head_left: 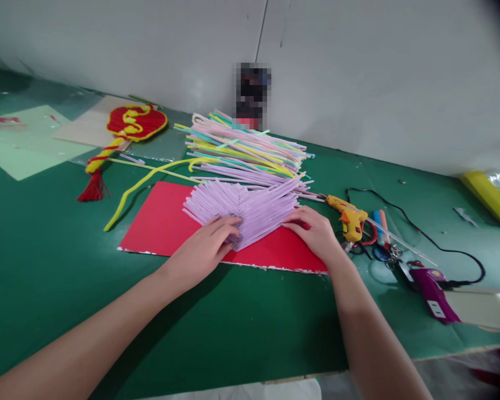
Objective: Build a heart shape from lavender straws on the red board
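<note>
A V-shaped fan of lilac pipe cleaners (250, 206) lies on a red sheet of card (162, 222) on the green table (66, 289). My left hand (210, 244) rests on the lower left part of the fan, fingers curled down and pressing on it. At the fan's right edge my right hand (314, 233) lies flat on the red card, fingers stretched out and touching the lilac ends.
Behind the fan lies a heap of pastel pipe cleaners (245, 147). A yellow glue gun (349, 218) with a black cable, pens and keys sit to the right. A red and yellow fan ornament (129, 128) with a tassel lies at the back left. The white wall is close behind.
</note>
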A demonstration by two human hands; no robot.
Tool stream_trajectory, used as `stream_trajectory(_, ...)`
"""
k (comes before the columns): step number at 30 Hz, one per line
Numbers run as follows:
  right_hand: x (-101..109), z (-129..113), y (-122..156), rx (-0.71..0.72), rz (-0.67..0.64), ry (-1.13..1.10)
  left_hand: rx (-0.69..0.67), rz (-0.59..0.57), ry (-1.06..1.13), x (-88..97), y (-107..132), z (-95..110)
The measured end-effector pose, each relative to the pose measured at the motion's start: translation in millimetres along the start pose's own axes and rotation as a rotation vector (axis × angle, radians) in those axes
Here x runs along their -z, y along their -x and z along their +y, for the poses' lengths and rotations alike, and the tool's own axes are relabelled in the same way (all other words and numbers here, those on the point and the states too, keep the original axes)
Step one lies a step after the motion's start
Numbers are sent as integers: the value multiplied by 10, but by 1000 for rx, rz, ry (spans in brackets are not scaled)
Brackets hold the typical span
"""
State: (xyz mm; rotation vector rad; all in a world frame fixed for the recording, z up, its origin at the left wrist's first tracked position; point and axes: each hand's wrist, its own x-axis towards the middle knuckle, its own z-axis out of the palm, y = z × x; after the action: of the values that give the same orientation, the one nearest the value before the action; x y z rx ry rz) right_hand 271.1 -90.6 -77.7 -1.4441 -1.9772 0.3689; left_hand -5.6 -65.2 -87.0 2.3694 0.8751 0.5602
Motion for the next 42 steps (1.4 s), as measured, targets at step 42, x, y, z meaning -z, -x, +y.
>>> stream_trajectory(42,-113,37,-28,14,109,32,7,-26,7,-6,4,-27)
